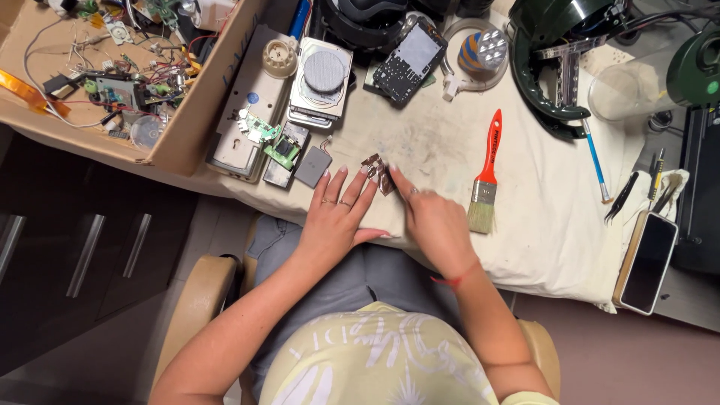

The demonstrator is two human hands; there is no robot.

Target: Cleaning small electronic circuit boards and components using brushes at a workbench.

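Observation:
My left hand [339, 212] lies flat on the cloth-covered table [540, 217], fingers spread, its fingertips touching small brown metal pieces [379, 172]. My right hand [435, 221] rests just to the right, its fingers curled and its index finger on the same brown pieces. Neither hand lifts anything. A paintbrush with a red handle [486, 174] lies right beside my right hand. A small grey block [313, 166] and green circuit boards [271, 139] lie just left of my left hand.
A cardboard box [196, 120] of wires and electronic parts stands at the left. Opened device parts, a dark screen panel [409, 60], a dark green housing [551, 67], a blue pen [596, 161], tweezers [621, 196] and a phone [646, 262] lie around the table.

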